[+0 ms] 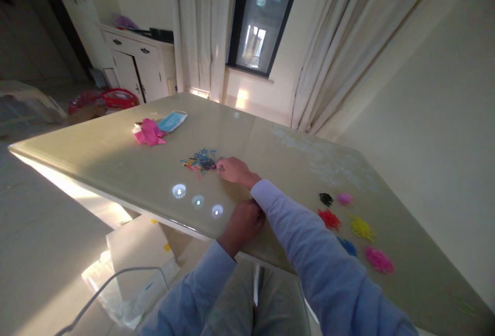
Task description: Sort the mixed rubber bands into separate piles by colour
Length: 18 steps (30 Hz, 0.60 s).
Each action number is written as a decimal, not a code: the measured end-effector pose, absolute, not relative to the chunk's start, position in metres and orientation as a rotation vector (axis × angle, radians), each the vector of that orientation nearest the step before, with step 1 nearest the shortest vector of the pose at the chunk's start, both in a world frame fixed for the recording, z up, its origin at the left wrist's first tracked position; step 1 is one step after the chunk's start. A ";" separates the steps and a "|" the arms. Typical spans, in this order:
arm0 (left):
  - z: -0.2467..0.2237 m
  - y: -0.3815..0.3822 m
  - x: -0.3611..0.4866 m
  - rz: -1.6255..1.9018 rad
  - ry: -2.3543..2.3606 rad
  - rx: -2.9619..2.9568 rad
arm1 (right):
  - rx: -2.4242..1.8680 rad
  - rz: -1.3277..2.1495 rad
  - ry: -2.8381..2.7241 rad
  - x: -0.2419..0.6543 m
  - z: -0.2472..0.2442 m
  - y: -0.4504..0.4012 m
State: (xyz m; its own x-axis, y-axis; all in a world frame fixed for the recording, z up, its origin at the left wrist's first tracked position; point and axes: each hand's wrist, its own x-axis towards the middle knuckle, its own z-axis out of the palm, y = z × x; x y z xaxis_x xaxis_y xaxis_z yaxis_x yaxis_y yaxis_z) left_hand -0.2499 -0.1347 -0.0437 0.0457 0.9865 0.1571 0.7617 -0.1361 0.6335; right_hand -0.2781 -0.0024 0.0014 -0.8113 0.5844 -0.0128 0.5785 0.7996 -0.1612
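A mixed pile of small coloured pieces [201, 162], blue, black, red and yellow, lies on the glossy table [162, 171]. At its right edge is my right hand [233, 170], fingers pinched together at the pieces; what they hold is too small to make out. My left hand [244, 223] rests closed near the front edge, partly under my right forearm, its fingertips hidden. To the right lie single-colour piles: black [326, 199], light pink [345, 198], red [330, 219], yellow [362, 228], blue [347, 246] and bright pink [379, 260].
Crumpled pink paper [149, 132] and a blue face mask [172, 121] lie at the table's back left. Beyond stand a white cabinet [135, 60] and a red basket [119, 99]. A white box [139, 253] and a grey cable [112, 278] are below the front edge.
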 end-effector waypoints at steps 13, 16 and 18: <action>-0.046 -0.132 -0.251 0.856 1.774 1.873 | -1.024 0.160 -2.981 -0.287 -0.002 0.001; -0.047 -0.133 -0.251 0.867 1.761 1.905 | -0.995 0.176 -2.977 -0.281 -0.001 0.000; -0.047 -0.133 -0.251 0.892 1.754 1.916 | -0.969 0.199 -2.970 -0.275 -0.001 -0.001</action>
State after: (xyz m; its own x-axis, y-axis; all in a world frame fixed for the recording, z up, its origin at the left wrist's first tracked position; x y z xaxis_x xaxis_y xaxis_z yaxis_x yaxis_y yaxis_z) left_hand -0.2514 -0.1331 -0.0474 0.0131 0.9817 0.1901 0.7316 -0.1390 0.6674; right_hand -0.2754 -0.0011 -0.0007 -0.8083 0.5881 -0.0291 0.5867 0.8003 -0.1240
